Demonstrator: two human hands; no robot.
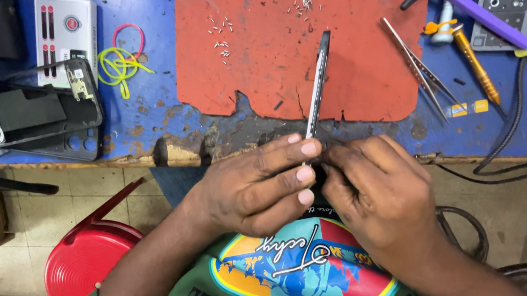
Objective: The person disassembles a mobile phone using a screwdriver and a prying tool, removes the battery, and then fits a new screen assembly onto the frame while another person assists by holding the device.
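Both hands are bunched together right at the near edge of the desk, pinching the near end of a thin phone frame that stands on its side edge and points away over the red mat. Left hand has its fingers curled closed around the frame's end, right hand is closed on it from the other side, fingertips tucked in so I can't tell exactly what they're working at. Honest worry: the grip sits right over the desk edge, above the lap, so any tiny part that pops loose could drop to the tiled floor instead of landing on the mat. Also the frame is long and thin and only held at one end, so twisting it could bend it. Loose screws are scattered in little groups on the mat, close to the frame's far end, and a swing of the frame would probably sweep them around. Tweezers lie by the mat's right edge, a screwdriver is further right, and an opened phone back sits at the near left corner.
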